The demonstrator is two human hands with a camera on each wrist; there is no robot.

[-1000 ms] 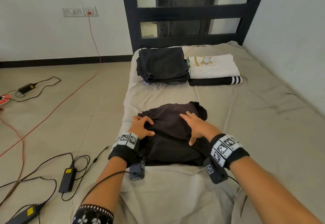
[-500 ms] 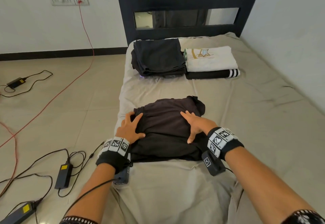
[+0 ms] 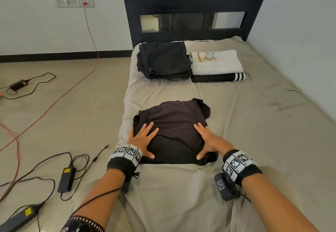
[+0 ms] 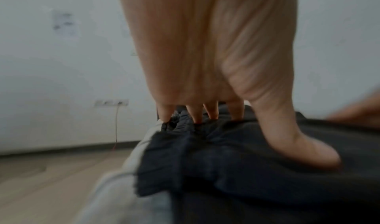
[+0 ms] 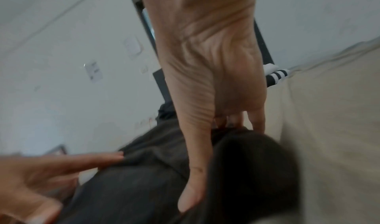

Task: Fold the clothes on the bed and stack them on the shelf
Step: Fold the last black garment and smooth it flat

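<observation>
Both palms flat, fingers spread, gripping nothing: left hand (image 3: 141, 139) and right hand (image 3: 209, 140) press the folded dark garment (image 3: 174, 122) at its left and right sides, near edge closest to me.

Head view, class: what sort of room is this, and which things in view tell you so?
Probably a bedroom. A bed with a dark headboard stands against white walls, folded clothes lie on it, and chargers trail over the tiled floor.

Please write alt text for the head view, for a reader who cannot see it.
Both hands, left hand and right hand, press flat on a dark garment on a bed. Two folded stacks lie near the headboard.
</observation>
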